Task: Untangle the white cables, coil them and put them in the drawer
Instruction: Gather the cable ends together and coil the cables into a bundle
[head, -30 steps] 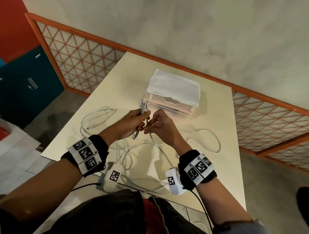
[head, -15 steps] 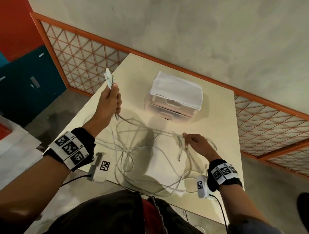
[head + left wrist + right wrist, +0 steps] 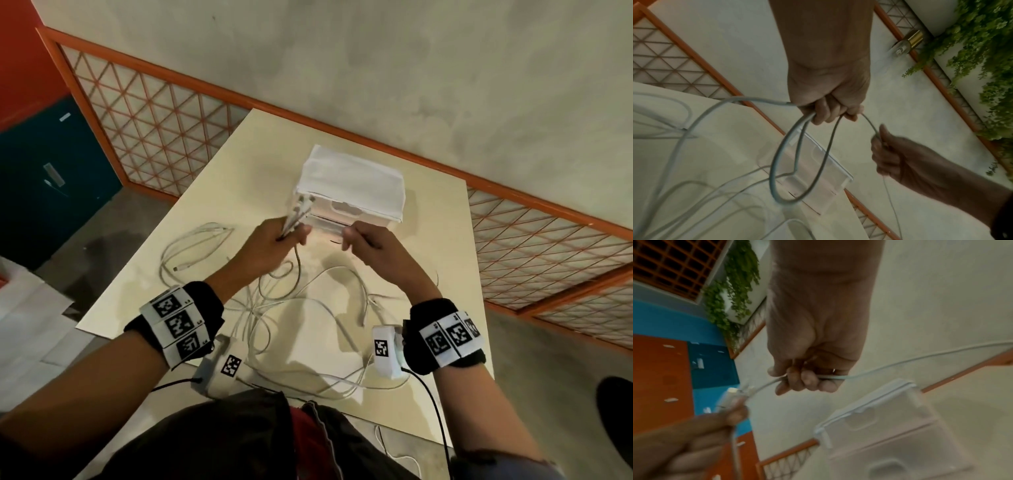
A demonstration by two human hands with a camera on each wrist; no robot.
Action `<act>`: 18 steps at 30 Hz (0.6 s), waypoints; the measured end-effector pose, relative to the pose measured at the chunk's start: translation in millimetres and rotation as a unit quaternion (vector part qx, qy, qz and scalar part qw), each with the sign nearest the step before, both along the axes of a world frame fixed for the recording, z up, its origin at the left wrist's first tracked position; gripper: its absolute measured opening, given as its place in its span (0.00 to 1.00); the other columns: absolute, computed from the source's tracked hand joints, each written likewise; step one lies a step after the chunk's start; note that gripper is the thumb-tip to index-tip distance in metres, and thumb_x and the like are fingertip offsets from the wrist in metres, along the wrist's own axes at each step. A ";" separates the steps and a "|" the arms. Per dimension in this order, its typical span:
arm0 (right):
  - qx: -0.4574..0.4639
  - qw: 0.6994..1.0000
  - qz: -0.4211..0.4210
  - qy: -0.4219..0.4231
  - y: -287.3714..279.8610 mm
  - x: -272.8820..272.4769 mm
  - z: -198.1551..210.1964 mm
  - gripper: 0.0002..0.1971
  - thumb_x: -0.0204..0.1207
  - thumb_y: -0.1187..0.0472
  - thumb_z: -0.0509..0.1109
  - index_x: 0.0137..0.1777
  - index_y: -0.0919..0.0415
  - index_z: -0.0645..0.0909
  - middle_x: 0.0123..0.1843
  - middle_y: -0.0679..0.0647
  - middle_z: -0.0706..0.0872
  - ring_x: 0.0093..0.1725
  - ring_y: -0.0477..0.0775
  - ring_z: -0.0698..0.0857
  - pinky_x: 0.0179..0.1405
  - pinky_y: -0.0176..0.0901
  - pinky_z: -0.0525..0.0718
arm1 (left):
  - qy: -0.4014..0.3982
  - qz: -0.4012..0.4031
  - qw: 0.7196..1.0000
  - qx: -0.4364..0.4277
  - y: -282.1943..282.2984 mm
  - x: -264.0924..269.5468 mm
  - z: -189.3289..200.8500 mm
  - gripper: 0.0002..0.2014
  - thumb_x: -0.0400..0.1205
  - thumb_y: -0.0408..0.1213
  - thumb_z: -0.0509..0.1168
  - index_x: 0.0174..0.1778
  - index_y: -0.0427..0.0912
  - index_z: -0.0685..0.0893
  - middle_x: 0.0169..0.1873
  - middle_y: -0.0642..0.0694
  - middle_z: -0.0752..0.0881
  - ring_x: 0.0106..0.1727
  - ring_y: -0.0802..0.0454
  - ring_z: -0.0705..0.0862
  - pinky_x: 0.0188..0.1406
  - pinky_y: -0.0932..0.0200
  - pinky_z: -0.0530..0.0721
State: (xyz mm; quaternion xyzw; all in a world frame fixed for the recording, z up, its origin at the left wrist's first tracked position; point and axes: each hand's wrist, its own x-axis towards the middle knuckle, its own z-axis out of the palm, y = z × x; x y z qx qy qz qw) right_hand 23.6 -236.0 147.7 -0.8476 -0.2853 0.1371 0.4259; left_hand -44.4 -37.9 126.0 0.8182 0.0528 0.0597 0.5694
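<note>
Several white cables (image 3: 291,308) lie tangled in loose loops on the cream table (image 3: 445,274). My left hand (image 3: 274,240) grips a bundle of cable ends, whose plugs (image 3: 303,202) stick up above the fist; loops hang from my left hand (image 3: 828,112) in the left wrist view. My right hand (image 3: 363,240) pinches one thin white cable (image 3: 900,363) that runs across to the left hand. My right hand (image 3: 807,382) has its fingers curled round that strand. Just behind both hands stands the small white drawer unit (image 3: 352,186), its translucent drawers closed.
One cable loop (image 3: 195,246) lies apart at the table's left side. The table's near edge is at my body, and cables hang over it. An orange lattice railing (image 3: 154,130) and a grey wall run behind the table.
My left hand has come down from high at the left, and my right hand has risen from the table at the right. Both now meet in front of the drawer unit.
</note>
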 end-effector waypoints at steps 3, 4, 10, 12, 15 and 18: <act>-0.063 0.995 -0.072 -0.001 -34.0 9.2 -17.1 0.24 0.83 0.48 0.59 0.27 0.57 0.77 0.19 0.41 0.75 0.26 0.44 0.71 0.33 0.35 0.68 | -0.045 0.161 0.986 -0.005 21.2 1.8 -3.4 0.15 0.83 0.44 0.62 0.30 0.48 0.79 0.21 0.55 0.80 0.27 0.62 0.76 0.33 0.64 0.72; -0.078 0.992 -0.103 0.008 -45.4 11.4 -22.6 0.25 0.83 0.45 0.59 0.24 0.55 0.75 0.19 0.43 0.74 0.26 0.46 0.71 0.35 0.38 0.69 | -0.058 0.210 0.976 -0.009 29.1 2.3 -5.1 0.14 0.83 0.44 0.62 0.33 0.45 0.81 0.24 0.54 0.80 0.30 0.58 0.77 0.35 0.61 0.72; -0.047 0.982 -0.172 0.067 -74.7 8.8 -36.7 0.27 0.81 0.44 0.60 0.23 0.57 0.70 0.25 0.54 0.69 0.24 0.47 0.69 0.32 0.40 0.72 | -0.061 0.346 0.935 -0.046 53.7 -1.1 -16.0 0.15 0.81 0.46 0.65 0.39 0.37 0.84 0.31 0.46 0.83 0.36 0.51 0.80 0.44 0.59 0.76; -0.077 0.984 -0.155 0.051 -78.4 6.8 -40.2 0.27 0.80 0.43 0.62 0.23 0.58 0.75 0.24 0.55 0.68 0.25 0.50 0.68 0.31 0.42 0.68 | -0.040 0.388 0.915 -0.105 58.6 -1.5 -18.9 0.13 0.77 0.44 0.68 0.30 0.42 0.79 0.25 0.49 0.78 0.30 0.53 0.75 0.41 0.58 0.75; -0.142 0.979 -0.102 0.105 -83.7 1.5 -51.9 0.25 0.77 0.44 0.67 0.22 0.57 0.80 0.24 0.54 0.70 0.27 0.51 0.68 0.34 0.44 0.67 | -0.001 0.396 0.911 -0.119 64.4 -4.7 -15.9 0.17 0.73 0.43 0.70 0.23 0.39 0.75 0.14 0.52 0.75 0.20 0.58 0.72 0.29 0.61 0.74; -0.245 0.952 -0.033 0.180 -84.1 -9.8 -72.3 0.20 0.74 0.46 0.71 0.23 0.54 0.82 0.24 0.51 0.75 0.27 0.48 0.73 0.35 0.42 0.70 | 0.141 0.268 0.953 0.013 67.3 -10.4 -17.1 0.20 0.70 0.40 0.76 0.18 0.40 0.75 0.06 0.54 0.73 0.11 0.63 0.73 0.22 0.62 0.70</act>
